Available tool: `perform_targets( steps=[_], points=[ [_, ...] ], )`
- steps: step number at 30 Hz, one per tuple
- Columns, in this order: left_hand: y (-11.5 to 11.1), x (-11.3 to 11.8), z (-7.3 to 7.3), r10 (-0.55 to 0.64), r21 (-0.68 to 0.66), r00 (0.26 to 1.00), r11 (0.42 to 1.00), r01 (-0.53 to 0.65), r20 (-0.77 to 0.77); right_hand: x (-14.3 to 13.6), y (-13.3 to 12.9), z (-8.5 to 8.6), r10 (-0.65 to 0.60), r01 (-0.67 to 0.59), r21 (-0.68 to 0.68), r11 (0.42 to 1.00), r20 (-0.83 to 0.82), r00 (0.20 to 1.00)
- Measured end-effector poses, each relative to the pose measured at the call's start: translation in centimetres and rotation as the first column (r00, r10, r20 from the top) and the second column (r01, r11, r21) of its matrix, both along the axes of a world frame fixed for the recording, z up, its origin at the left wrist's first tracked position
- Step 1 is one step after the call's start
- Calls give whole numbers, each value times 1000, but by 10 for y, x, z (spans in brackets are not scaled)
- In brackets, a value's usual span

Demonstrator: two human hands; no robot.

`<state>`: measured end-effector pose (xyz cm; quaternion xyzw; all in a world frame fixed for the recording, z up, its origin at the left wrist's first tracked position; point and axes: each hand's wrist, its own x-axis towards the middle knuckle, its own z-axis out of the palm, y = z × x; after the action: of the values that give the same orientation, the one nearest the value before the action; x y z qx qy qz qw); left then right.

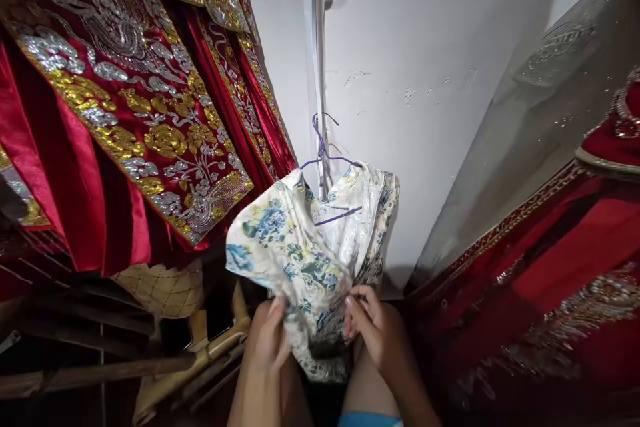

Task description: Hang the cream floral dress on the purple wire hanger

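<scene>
Hands [369, 327] pinch floral garment [310, 260] on purple hanger [324, 155].

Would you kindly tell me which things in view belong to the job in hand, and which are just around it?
In use: floral garment, left hand and right hand on it; hanger.
Around: red costume at left; red garment at right; metal pole; bamboo poles.

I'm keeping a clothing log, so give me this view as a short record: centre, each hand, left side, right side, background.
Centre: white floral-print garment with blue flowers, on a purple hanger
Left hand: at the garment's lower left edge; blurred, grip unclear
Right hand: fingers curled at the garment's lower right; grip unclear
Left side: red costume with gold and silver embroidery; bamboo-like poles below
Right side: red beaded clothing
Background: white wall
</scene>
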<state>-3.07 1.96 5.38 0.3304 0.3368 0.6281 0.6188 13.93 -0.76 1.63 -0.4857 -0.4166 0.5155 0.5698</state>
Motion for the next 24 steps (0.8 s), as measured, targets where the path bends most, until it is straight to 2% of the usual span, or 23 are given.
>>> perform_targets(
  steps=[3, 5, 9, 12, 18, 24],
  points=[
    [-6, 0, -5, 23, -87, 997, 996, -29, -79, -8, 14, 3, -121, 121, 0, 993, 47, 992],
    [-7, 2, -6, 66, -100, 994, 992, -75, -84, -15, 19, -2, -148, 149, 0, 989, 49, 988],
    [-13, 1, -5, 73, -137, 997, 988, -76, -31, -30, 19, -16, -56, 54, 71, 996, 20, 998],
    [-19, -6, 1, 80, -161, 997, 984, -82, -22, -36, 17, -20, -33, 32, 101, 994, 11, 999],
    [-22, -14, 12, 57, -197, 997, 979, -45, 58, -38, 13, -12, 6, -3, 106, 994, -25, 1000],
    [-22, -11, 14, 150, -302, 981, 947, -108, 121, -35, -1, -5, -66, 55, 161, 985, 65, 996]
  ],
)
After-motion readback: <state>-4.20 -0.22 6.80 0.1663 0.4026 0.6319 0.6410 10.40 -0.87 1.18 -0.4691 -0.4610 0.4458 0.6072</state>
